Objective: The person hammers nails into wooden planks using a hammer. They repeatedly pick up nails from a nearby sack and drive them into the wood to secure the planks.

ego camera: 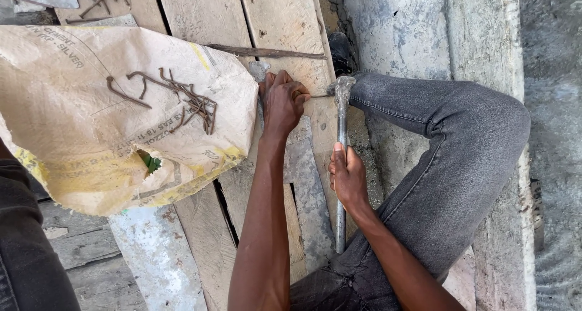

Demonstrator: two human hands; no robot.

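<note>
Worn wooden planks [200, 20] form the work surface, with a concrete slab [412, 26] to the right. The left hand [282, 102] pinches a nail [319, 96] flat on a plank, fingers narrow around it. The right hand [347, 177] is wrapped around the steel handle of a hammer [342, 141], whose head rests at the nail. Judged step: straightening the nail; the next blow calls for a steady pinch. A tan paper sack [79, 135] with yellow edging and dark print lies left, carrying bent nails [182, 102].
</note>
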